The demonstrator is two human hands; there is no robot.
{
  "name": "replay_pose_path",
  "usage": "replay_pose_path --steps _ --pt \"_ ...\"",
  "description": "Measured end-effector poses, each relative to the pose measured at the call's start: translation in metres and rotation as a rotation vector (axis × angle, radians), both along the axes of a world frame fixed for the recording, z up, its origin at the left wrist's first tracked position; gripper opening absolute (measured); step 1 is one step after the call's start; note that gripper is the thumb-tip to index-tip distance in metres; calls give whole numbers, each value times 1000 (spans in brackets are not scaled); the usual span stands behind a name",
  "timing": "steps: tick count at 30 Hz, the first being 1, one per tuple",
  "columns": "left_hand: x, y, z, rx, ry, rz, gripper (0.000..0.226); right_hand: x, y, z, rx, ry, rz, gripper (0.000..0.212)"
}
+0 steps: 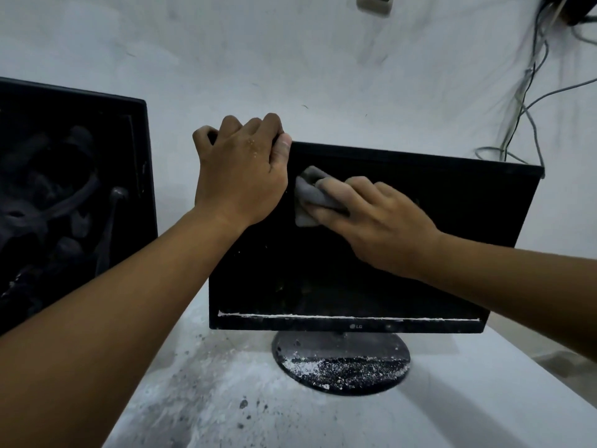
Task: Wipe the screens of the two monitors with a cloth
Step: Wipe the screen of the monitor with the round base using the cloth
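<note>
The grey cloth [307,198] lies folded against the upper left of the screen of the LG monitor [403,253], pressed there by the right hand [374,221], whose fingers [336,189] lie flat and close together over it. The left hand [242,169] curls its fingers round the monitor's top left corner, probably to brace it so that wiping does not rock it on its round stand [342,363]. A second monitor [74,195] stands just beside it on the left, dark and streaked, apparently not being worked on. Both rest on a white table [468,399] strewn with white dust and dark specks, thick on the stand too. Behind rises a scuffed white wall [290,59], with loose cables [529,92] hanging at the right.
</note>
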State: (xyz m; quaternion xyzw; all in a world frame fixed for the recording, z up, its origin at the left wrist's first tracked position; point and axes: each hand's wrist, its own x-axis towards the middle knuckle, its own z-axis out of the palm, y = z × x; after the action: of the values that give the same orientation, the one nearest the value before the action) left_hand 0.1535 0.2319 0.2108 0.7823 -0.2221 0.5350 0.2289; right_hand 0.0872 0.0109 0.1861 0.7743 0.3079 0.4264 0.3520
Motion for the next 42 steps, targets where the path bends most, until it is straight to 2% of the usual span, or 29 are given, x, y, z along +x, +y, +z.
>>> replay_pose_path --steps 2,8,10,13,15,17,21,23,25,28,29,31,33,35,37,39,42 --pt "0 0 -1 5 4 0 20 -1 0 -11 -39 5 14 47" --pt "-2 1 0 9 11 -18 21 -15 -12 -52 -558 215 35 49" --pt "-2 1 0 9 10 -13 21 -11 -10 -38 -471 172 53 42" --pt "-1 0 1 9 12 -1 21 -1 3 -14 -84 47 37 42" --pt "-1 0 1 11 14 0 21 0 10 -13 59 13 6 47" --pt "-1 1 0 14 17 -5 21 -3 10 -28 -6 41 11 48" --pt "-2 2 1 21 12 -10 22 -17 -4 -65 -412 227 15 47" --pt "-3 2 1 20 7 -14 22 -16 -9 -64 -515 250 6 51" --pt "-2 2 1 19 2 -15 22 -11 -8 -51 -404 190 32 45" --pt "0 2 2 22 -3 -4 22 -2 2 -30 -35 78 30 44" --pt "0 2 2 25 -4 -3 22 -1 4 -30 20 59 21 45" --pt "0 3 1 28 -5 -8 22 -3 2 -42 -44 64 28 44" --pt "0 5 1 27 -5 -16 23 -10 -4 -61 -238 148 33 42" --pt "-1 6 1 22 -7 -25 23 -19 -9 -75 -408 234 12 47" --pt "-1 5 1 20 -12 -28 22 -19 -11 -70 -474 244 27 52" --pt "-2 4 1 23 -17 -26 22 -13 -8 -55 -385 202 55 47" --pt "0 4 1 30 -25 -32 22 -3 -2 -36 -100 99 45 44"
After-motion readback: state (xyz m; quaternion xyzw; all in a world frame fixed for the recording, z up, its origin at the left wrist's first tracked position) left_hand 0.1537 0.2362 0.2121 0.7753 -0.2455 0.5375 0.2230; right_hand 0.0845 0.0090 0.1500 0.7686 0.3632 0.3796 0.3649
